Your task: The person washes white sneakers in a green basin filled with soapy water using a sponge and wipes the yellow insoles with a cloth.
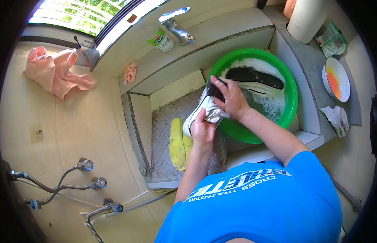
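Observation:
My left hand (203, 127) grips a white lace-up sneaker (196, 117) by its side, thumb towards the laces. Against the dark part of the same shoe lies my right hand (231, 98), slightly blurred, its fingers spread; whether it holds something dark there I cannot tell. The shoe is over the left rim of a green plastic basin (293, 103). In that basin's foamy water another white shoe (258, 88) rests on its side, its dark sole (255, 76) facing up. Two yellow insoles (177, 142) lie on the sink floor just below and left of the held shoe.
Behind the basin stand a chrome faucet (178, 27) and a labelled plastic bottle (162, 39). On the right ledge are a white bowl (343, 82), a crumpled cloth (337, 120) and a green-and-white packet (333, 39). A pink towel (56, 73) hangs at the left wall.

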`<state>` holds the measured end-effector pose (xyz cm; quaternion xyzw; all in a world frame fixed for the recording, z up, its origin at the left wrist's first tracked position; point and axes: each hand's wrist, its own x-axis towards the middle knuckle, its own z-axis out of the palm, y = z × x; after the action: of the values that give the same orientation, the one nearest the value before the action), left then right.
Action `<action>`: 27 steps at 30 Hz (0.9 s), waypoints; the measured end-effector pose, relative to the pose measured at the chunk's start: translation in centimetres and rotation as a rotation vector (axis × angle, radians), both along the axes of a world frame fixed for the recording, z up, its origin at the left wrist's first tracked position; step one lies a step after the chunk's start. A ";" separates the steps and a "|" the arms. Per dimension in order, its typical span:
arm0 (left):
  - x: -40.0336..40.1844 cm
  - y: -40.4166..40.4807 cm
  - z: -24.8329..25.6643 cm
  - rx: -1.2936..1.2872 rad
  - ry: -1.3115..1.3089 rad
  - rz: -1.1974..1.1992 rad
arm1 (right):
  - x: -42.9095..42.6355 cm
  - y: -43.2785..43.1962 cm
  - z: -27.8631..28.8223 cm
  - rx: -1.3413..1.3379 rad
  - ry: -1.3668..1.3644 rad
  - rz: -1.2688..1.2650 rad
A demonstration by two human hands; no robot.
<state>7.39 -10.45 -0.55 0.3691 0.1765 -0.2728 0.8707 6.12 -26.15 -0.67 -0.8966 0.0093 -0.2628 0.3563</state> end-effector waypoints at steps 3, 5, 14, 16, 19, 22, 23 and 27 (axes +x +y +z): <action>1.5 -0.8 1.0 -0.050 0.150 0.086 | -1.3 -1.9 -1.3 -0.091 0.162 -0.110; 3.1 1.2 -0.7 -0.122 0.124 0.082 | -3.3 -2.9 -2.5 -0.010 0.161 -0.099; 3.9 1.7 0.2 -0.058 0.106 -0.111 | -3.7 -6.2 -9.0 0.189 0.993 -0.085; 3.7 1.7 0.2 -0.148 0.085 -0.156 | -2.8 -4.5 -8.2 0.437 0.576 -0.124; 2.9 1.2 0.0 -0.105 0.022 -0.045 | -1.3 -0.8 -0.7 0.845 0.153 -0.084; 0.9 0.4 -0.3 -0.181 -0.325 -0.082 | -1.1 2.0 5.1 0.452 0.101 0.198; 0.1 0.4 -0.3 -0.184 -0.496 -0.076 | -1.4 3.1 6.0 0.260 0.227 0.330; 1.9 0.5 -1.4 -0.139 -0.118 -0.012 | 0.1 3.4 2.3 0.019 0.339 0.054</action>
<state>9.31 -9.90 -2.00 0.3240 0.1035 -0.2673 0.9016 6.27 -22.75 1.60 -0.9246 0.0479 -0.0980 0.3651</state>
